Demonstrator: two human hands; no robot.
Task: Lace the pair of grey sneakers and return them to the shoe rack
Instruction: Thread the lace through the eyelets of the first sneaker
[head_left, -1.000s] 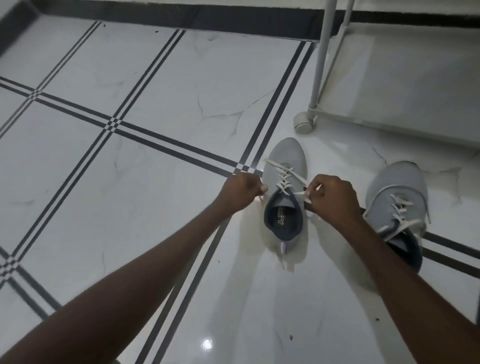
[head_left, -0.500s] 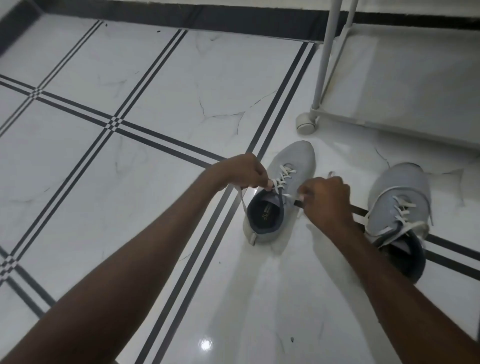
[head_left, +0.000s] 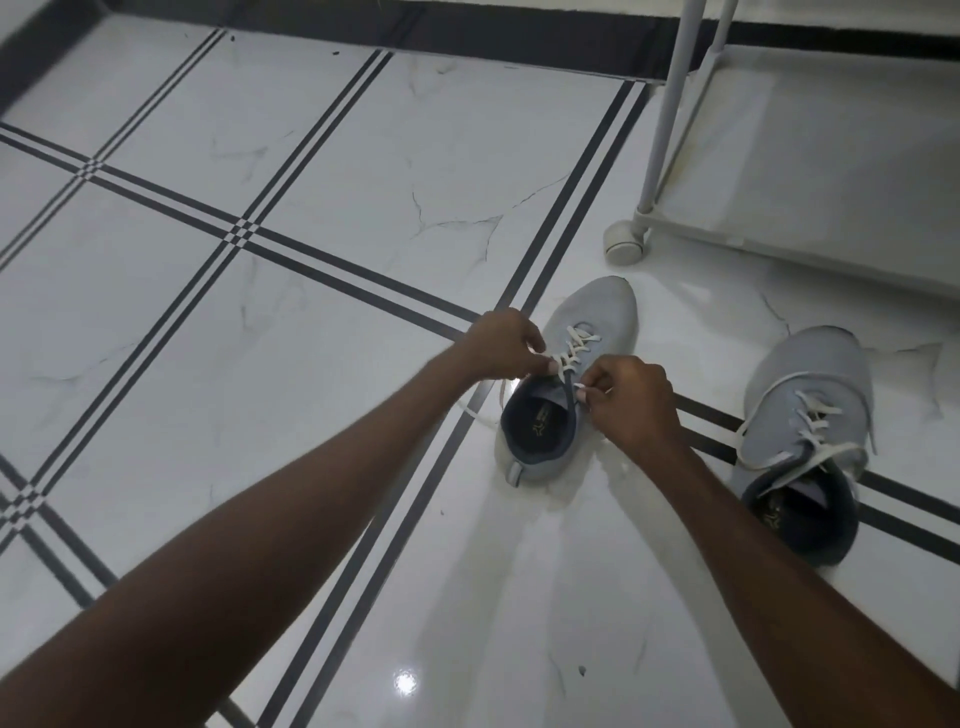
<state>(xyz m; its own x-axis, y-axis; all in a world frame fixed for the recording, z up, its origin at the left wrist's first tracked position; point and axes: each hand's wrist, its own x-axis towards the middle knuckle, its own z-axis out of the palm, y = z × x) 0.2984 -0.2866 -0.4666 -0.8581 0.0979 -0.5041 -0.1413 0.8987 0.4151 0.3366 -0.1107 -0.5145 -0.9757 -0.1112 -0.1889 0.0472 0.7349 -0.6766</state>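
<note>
Lacing is proceeding on the left sneaker (head_left: 582, 374), which is standing on the tiled floor (head_left: 311, 156) near the centre of the scene, toe pointing far and slightly right. Left hand (head_left: 501, 345) is pinching one end of the white lace (head_left: 574, 348) at the left side of the upper eyelets; a loose length of that lace is trailing onto the floor at the near left of the shoe. Right hand (head_left: 631, 397) is pinching the other end at the right side of the shoe opening. Lower eyelets are already crossed; the top rows appear unfinished and no knot is showing. Further right, the second sneaker (head_left: 810, 415) is lying well apart, laced but apparently untied, its ends hanging loose. Far right, the shoe rack (head_left: 670, 104) is standing on casters; neither shoe is on it yet.
</note>
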